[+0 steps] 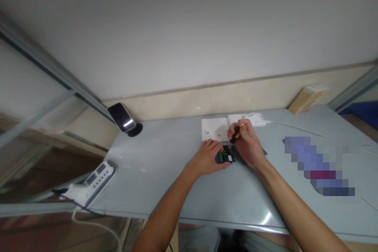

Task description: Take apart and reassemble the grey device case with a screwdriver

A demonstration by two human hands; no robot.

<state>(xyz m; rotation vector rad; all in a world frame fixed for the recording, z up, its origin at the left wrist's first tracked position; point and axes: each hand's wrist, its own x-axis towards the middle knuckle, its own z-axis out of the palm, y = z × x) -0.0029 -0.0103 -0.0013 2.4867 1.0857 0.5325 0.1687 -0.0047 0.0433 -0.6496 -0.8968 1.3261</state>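
My left hand (209, 157) is closed around a small black device with its green circuit board (221, 156) exposed, holding it down on the table. My right hand (248, 143) grips a screwdriver by its black and yellow handle (236, 134), just above and to the right of the device. The screwdriver's tip is too small to make out. Behind the hands lies a white paper sheet (213, 126) with several tiny dark pieces (206, 132), likely screws, on it. A dark flat item, partly hidden, lies under my right hand.
A white power strip (256, 119) with a cable sits behind my right hand. A phone (121, 117) leans on a round black stand at the back left. Another power strip (99, 179) is at the left edge. A yellowish box (307, 98) and a blurred-out item (319, 169) are right.
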